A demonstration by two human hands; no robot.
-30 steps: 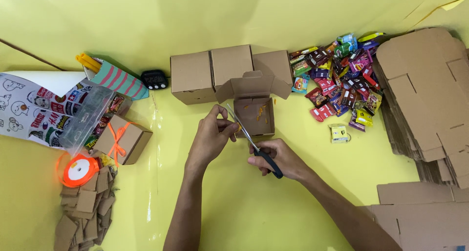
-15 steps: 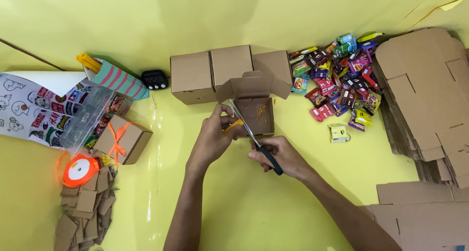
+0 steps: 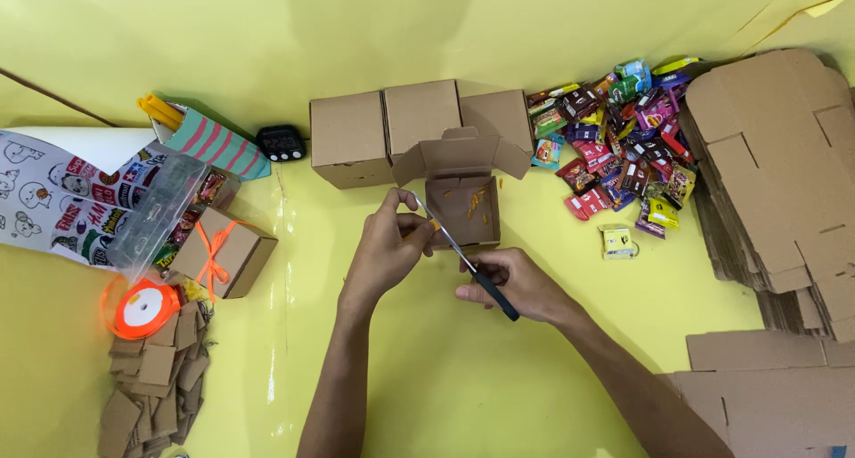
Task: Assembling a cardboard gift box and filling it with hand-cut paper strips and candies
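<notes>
While the right hand (image 3: 517, 282) is wrapped around the black handle of a pair of slim metal-bladed scissors (image 3: 463, 254), the left hand (image 3: 385, 247) has its fingertips pinched together right at the blade tips – whatever's between them is too small to make out, maybe an orange scrap. Both hands sit just near of a small open brown cardboard box (image 3: 463, 210), lid flipped up, with a few tiny orange bits lying inside it.

Behind that box, at the far side, there's a row of three closed brown cardboard boxes (image 3: 419, 124). To the right – a heap of colourful wrapped candies (image 3: 623, 137), and further right a tall stack of flat unfolded cardboard sheets (image 3: 784, 173). Over on the left you've got a closed brown box tied with orange ribbon (image 3: 223, 255), a spool of orange ribbon (image 3: 142, 308) near it, and a pile of small brown card tags (image 3: 156, 378). All of it rests on a yellow table surface (image 3: 445, 378).
</notes>
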